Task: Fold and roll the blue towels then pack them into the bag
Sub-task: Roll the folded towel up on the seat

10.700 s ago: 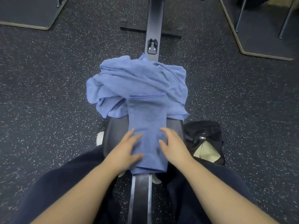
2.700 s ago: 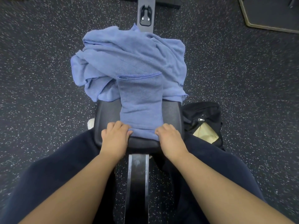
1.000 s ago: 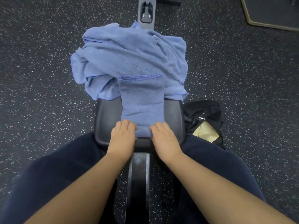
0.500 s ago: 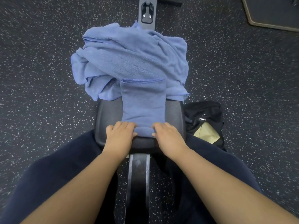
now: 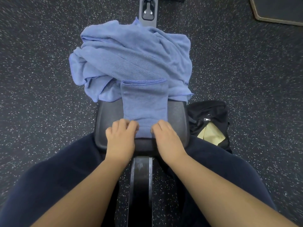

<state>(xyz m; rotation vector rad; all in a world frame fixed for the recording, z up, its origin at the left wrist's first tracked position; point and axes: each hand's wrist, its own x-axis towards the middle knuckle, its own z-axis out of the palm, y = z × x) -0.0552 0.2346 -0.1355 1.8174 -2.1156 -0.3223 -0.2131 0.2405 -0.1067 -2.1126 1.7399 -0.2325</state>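
One folded towel (image 5: 145, 102), a narrow strip, lies along the middle of the black seat (image 5: 108, 115), just starting to be rolled: left hand (image 5: 121, 136) and right hand (image 5: 167, 138) curl over its near end. One heap of unfolded towels (image 5: 131, 53) covers the seat's far edge. One open bag (image 5: 209, 122) waits beside the right edge.

We are seeing the folded towel (image 5: 145, 102) lying along the middle of the seat (image 5: 177, 118), its far end lapping onto the towel heap (image 5: 131, 58) sitting over the seat's far edge and the rail (image 5: 148, 7). Both hands are resting at its near end, left hand (image 5: 120, 138) left, right hand (image 5: 167, 140) right. The bag (image 5: 208, 122) is lying on the floor (image 5: 41, 79) just right of the seat.
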